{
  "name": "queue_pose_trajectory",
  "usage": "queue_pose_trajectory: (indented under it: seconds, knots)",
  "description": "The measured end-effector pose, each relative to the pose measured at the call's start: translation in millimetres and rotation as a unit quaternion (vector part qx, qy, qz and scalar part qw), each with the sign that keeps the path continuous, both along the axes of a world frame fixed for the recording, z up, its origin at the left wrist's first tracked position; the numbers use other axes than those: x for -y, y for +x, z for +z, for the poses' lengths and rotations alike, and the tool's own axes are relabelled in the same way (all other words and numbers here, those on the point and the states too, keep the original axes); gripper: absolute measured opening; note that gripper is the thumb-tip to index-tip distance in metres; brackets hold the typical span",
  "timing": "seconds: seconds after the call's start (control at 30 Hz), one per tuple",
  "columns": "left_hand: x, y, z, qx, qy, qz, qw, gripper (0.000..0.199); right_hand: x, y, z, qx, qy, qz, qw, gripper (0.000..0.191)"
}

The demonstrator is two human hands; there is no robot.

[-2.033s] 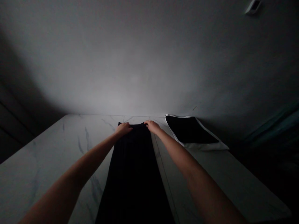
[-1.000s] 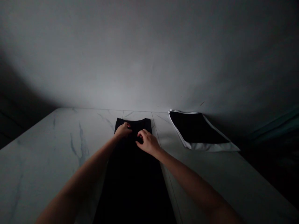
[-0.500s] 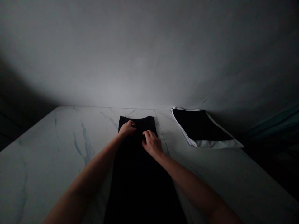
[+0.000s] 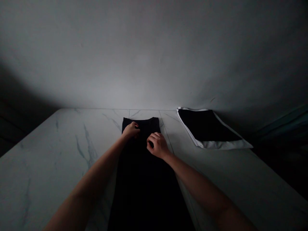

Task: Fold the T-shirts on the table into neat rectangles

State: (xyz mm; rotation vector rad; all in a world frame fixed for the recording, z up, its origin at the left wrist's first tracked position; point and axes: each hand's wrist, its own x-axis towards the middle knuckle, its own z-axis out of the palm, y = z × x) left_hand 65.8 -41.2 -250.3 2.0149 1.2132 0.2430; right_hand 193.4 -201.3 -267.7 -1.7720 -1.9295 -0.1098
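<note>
A long black garment (image 4: 141,179) lies lengthwise on a white marble-patterned tabletop (image 4: 48,166), its far edge lying short of the wall and its near end running out of view. Its right side lies close along a thin seam (image 4: 167,142) in the tabletop.

The left hand (image 4: 131,130) rests on the far end of the garment, with its fingers (image 4: 135,125) curled down onto the cloth. The right hand (image 4: 155,146) sits just nearer and to the right, also on the garment, its fingers (image 4: 152,137) bent and close together. Whether either hand is pinching cloth cannot be told, as the dark fabric hides the fingertips.

A folded black textile with a white border (image 4: 207,125) lies on the far right, well apart from both hands.

Risks, in my judgement: uneven pull between the hands could skew the garment on the smooth surface. Dim light and black cloth could conceal creases or a misaligned edge. Any overhang at the near end cannot be assessed from this view.
</note>
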Motion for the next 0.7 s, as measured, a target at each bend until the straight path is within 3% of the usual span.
queue_pose_trajectory:
  seconds: [0.2, 0.37, 0.47, 0.57, 0.63, 0.7]
  knots:
    - [-1, -1, -0.1, 0.014, 0.000, 0.010, 1.000, 0.038, -5, 5, -8.9, -0.082, 0.032, -0.010, 0.996, 0.015]
    - [4, -1, 4.9, -0.032, 0.023, 0.001, 0.999, 0.039, -8, 10, -19.7, -0.109, 0.030, 0.021, 0.993, 0.016]
    - [19, 0, 12.9, -0.090, 0.138, 0.018, 0.986, 0.038, -10, 20, -22.3, -0.157, 0.038, 0.029, 0.986, 0.016]
    - [39, 4, 22.2, -0.132, 0.312, 0.043, 0.940, 0.034, -17, 38, -18.8, -0.196, 0.050, 0.023, 0.979, 0.019]
    - [50, 9, 24.0, -0.120, 0.399, -0.006, 0.909, 0.032, -29, 51, -14.3, -0.174, 0.043, 0.000, 0.984, 0.028]
    - [58, 15, 18.4, -0.095, 0.436, -0.087, 0.891, 0.040, -45, 60, -10.4, -0.122, 0.010, -0.038, 0.992, 0.037]
